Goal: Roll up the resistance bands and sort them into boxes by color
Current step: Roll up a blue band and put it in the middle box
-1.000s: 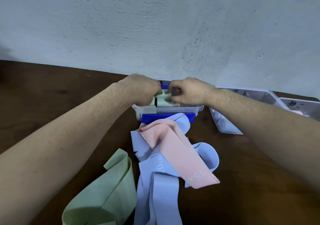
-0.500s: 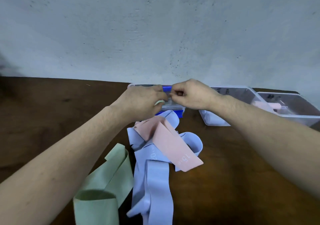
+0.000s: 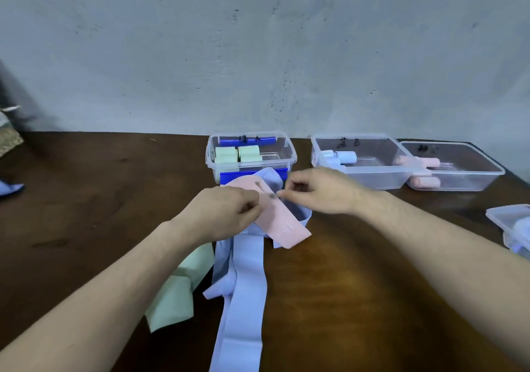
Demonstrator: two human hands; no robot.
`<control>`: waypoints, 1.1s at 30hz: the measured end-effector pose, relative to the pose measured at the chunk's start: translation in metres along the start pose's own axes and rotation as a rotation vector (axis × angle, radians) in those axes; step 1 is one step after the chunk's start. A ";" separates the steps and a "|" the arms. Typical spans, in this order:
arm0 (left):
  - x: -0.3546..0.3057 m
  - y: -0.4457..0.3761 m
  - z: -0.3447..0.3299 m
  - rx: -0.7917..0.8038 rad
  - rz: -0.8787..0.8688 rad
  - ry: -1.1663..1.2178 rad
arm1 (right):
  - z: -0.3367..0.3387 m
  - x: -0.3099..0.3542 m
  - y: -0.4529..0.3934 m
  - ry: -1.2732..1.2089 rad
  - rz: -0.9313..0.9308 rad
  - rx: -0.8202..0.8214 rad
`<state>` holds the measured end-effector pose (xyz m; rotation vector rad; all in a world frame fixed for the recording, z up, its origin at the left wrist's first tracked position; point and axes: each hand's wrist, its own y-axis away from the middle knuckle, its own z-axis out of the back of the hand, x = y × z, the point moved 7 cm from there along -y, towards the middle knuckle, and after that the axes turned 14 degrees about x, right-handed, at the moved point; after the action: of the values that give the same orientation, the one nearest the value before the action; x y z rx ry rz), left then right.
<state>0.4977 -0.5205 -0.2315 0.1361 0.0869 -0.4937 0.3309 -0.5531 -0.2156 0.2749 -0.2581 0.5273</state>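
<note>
Both hands hover over the loose heap of bands at the middle of the desk (image 3: 86, 199), just in front of the green box. The left hand (image 3: 226, 214) has its fingers curled, seemingly pinching the edge of the pink band (image 3: 282, 225); the right hand (image 3: 318, 191) pinches toward the same band from the other side, though whether it really has hold I cannot tell. I take it they mean to lift the pink one clear for rolling. It lies draped over the blue bands (image 3: 243, 300), flat, thin, matte and stretchy-looking, with pale print near its end. A green band (image 3: 177, 294) sits crumpled at the left. Along the far edge stand clear plastic boxes: the green box (image 3: 289, 156) with tight rolls, the blue box (image 3: 372, 173), the pink box (image 3: 473, 179), each sorted by colour.
</note>
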 end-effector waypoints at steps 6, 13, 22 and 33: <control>-0.032 0.014 -0.014 0.031 -0.038 0.107 | -0.019 -0.025 0.012 -0.095 -0.023 0.026; -0.074 0.029 -0.032 0.079 -0.081 0.039 | -0.024 -0.042 0.039 -0.151 -0.130 -0.001; -0.118 0.035 -0.055 0.062 -0.036 0.043 | -0.026 -0.055 0.092 -0.296 -0.103 0.049; -0.126 0.050 -0.064 -0.117 0.233 0.226 | -0.008 -0.073 0.142 -0.393 -0.108 -0.088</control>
<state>0.4080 -0.4082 -0.2751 0.0855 0.3171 -0.2385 0.1962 -0.4660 -0.2186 0.3040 -0.6429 0.3504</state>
